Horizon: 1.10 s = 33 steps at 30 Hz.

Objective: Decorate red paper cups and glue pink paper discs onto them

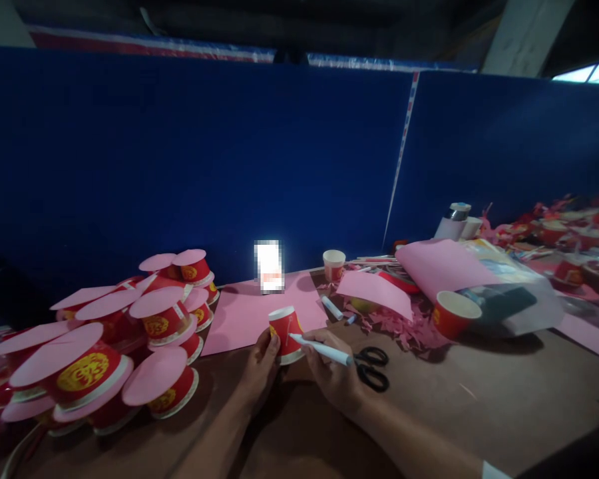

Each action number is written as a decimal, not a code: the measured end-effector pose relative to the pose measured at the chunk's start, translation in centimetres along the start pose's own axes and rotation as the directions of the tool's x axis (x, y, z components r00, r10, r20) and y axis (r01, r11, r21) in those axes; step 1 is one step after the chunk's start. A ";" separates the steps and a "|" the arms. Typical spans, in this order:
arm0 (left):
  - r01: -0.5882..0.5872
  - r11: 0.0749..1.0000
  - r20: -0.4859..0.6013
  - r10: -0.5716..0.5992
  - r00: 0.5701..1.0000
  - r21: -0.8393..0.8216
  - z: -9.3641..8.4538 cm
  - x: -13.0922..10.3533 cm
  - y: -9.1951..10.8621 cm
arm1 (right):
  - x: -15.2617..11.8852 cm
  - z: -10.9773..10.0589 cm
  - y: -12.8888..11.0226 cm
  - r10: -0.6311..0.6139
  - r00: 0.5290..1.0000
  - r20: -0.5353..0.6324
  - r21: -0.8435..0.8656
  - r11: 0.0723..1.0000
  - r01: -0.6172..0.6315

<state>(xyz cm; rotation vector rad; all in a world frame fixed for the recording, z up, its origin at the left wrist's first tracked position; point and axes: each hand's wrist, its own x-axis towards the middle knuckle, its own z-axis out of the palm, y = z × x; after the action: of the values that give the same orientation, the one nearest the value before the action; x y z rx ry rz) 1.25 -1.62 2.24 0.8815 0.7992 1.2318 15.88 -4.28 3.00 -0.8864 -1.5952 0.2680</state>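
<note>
A red paper cup [285, 326] with a white rim stands upside down or tilted near the middle of the table; which way up is hard to tell. My left hand [262, 366] holds it by its left side. In my right hand [332, 372] is a white pen [329, 350], its tip at the cup's red face. Black-handled scissors [374, 368] lie just right of my right hand. Behind the cup, a pink sheet [239, 319] lies flat on the table.
Red cups with pink discs [164, 309] are stacked at the left. A lit, blurred screen [268, 266] stands behind. To the right are a pen cap [332, 307], an upright cup [454, 316], pink paper [439, 266] and shreds. A blue partition [204, 153] closes the back.
</note>
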 end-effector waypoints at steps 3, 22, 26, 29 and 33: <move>0.012 0.999 -0.019 -0.011 1.000 0.048 0.0 -0.1 0.0 | 0.1 0.0 -0.1 0.005 1.000 -0.005 -0.009 1.000 -0.005; 0.006 0.996 -0.059 -0.001 0.998 0.084 0.8 -0.7 1.1 | 0.4 -0.1 -0.3 0.018 1.000 -0.024 -0.020 1.000 -0.019; 0.010 0.999 -0.026 -0.008 1.000 0.048 0.5 -0.5 0.7 | 0.5 -0.1 -0.3 0.031 0.999 -0.027 -0.026 0.999 -0.031; 0.025 0.999 -0.020 -0.024 1.000 0.035 0.2 -0.4 0.4 | 0.4 -0.1 -0.2 0.053 0.998 -0.018 -0.028 0.998 -0.053; 0.033 0.999 -0.007 -0.032 0.999 0.008 0.0 -0.4 0.3 | 0.4 -0.2 0.0 0.035 0.999 -0.022 -0.044 0.998 -0.036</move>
<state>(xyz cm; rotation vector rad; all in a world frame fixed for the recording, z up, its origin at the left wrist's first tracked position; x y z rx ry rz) 1.08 -1.95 2.57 0.8682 0.8221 1.2044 16.09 -4.08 3.41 -0.9496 -1.5718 0.2486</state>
